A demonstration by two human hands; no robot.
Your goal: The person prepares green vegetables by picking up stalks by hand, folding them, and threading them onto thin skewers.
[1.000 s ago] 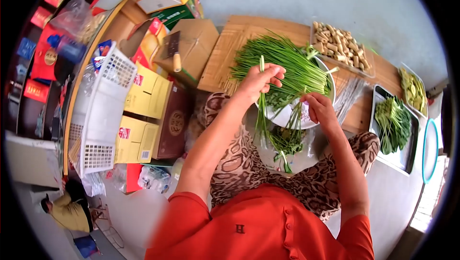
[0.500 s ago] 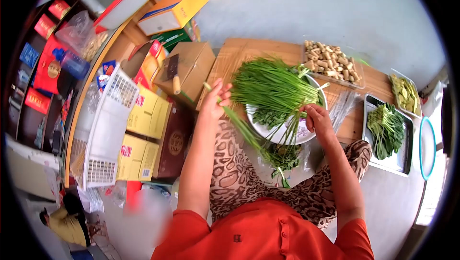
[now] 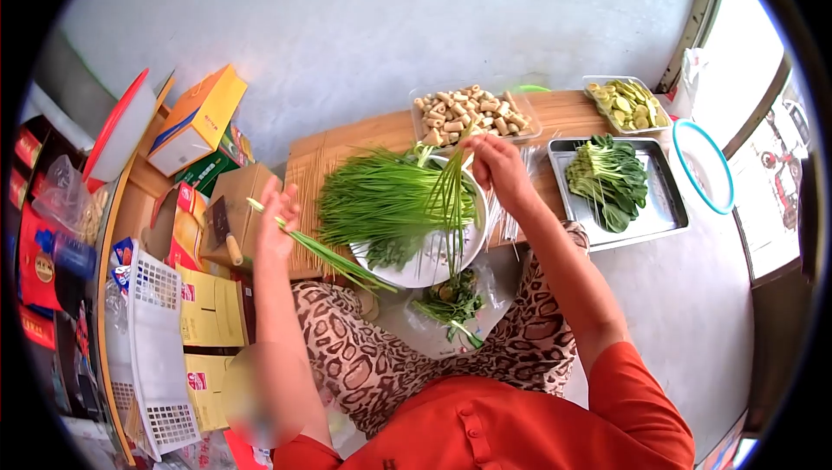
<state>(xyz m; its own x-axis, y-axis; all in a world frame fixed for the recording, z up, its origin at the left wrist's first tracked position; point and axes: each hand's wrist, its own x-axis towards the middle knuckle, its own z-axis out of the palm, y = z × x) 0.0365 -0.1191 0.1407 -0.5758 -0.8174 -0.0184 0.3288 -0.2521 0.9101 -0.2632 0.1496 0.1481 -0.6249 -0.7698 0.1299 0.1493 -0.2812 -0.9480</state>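
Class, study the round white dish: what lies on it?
Long green stalks lie across the dish, with leafy greens partly beneath them. Much of the dish's inside is covered; anything hidden there cannot be seen.

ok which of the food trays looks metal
The shiny tray holding leafy greens; the beige pieces' tray and green slices' tray look like clear plastic.

Head-worn camera, facing forward and down, wide view

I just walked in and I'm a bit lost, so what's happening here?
Someone's left hand holds a few garlic chives, and the right hand holds a thin, drooping bunch. A big pile of chives lies across a white bowl, and leafy greens sit on a metal tray to the right.
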